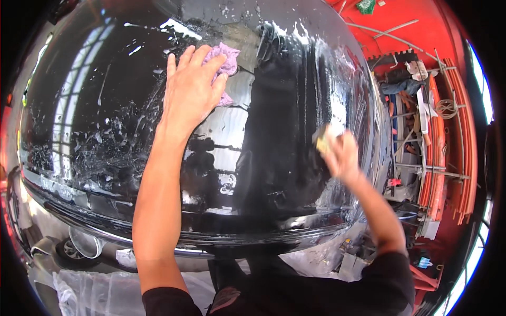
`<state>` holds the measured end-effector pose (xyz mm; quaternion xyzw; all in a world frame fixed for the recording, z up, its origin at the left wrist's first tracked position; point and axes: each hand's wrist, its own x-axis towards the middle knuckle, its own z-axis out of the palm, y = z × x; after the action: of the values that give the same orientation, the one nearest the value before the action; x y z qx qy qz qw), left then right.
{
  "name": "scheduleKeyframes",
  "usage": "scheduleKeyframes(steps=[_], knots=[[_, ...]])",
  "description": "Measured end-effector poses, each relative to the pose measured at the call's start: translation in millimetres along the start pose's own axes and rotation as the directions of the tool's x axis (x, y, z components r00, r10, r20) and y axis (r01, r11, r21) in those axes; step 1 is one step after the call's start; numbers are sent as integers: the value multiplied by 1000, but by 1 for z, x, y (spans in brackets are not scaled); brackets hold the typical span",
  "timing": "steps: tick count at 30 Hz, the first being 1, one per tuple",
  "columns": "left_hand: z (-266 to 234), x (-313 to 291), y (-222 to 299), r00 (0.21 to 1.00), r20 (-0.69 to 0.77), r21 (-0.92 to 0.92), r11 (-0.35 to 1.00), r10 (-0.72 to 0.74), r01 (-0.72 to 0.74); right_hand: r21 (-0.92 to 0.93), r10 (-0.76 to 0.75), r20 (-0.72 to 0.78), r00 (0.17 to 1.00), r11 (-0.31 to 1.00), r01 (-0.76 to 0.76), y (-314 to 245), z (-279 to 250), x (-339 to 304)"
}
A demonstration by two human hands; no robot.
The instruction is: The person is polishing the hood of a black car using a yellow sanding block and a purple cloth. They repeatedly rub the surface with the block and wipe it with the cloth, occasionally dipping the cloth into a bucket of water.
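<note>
A large, glossy black curved panel fills the middle of the head view, wet and streaked with whitish liquid. Near its upper middle my left hand presses a crumpled purple cloth on the surface, with the cloth bunched under the fingers and thumb. Lower on the right side, my right hand grips a small yellowish block with a darker edge against the panel. Motion blurs this hand, and the block's exact kind cannot be made out. A smooth dark band lies between the two hands, with streaks along its right side.
Orange pipes and a coiled cable are on the right, beside a red wall. Below the panel's left front edge are a white bucket and a wheel. Clear plastic sheeting covers the floor near my legs.
</note>
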<state>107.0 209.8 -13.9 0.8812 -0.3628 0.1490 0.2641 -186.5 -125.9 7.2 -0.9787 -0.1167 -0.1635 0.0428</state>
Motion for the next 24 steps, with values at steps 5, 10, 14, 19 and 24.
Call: scheduleKeyframes(steps=[5, 10, 14, 19, 24], knots=[[8, 11, 12, 999, -8, -57, 997, 50, -50, -292, 388, -172, 905, 858, -423, 202, 42, 149], [-6, 0, -13, 1000, 10, -33, 999, 14, -13, -145, 337, -88, 937, 927, -347, 44, 42, 89], [4, 3, -1, 1000, -18, -15, 1000, 22, -22, 117, 163, 9, 987, 980, -162, -57, -3, -25], [9, 7, -8, 994, -55, -6, 995, 96, -97, -194, 128, -121, 984, 970, -150, 98, 58, 145], [8, 1, -43, 989, -29, 5, 990, 144, -144, -167, 227, -177, 958, 952, -256, 40, 77, 153]])
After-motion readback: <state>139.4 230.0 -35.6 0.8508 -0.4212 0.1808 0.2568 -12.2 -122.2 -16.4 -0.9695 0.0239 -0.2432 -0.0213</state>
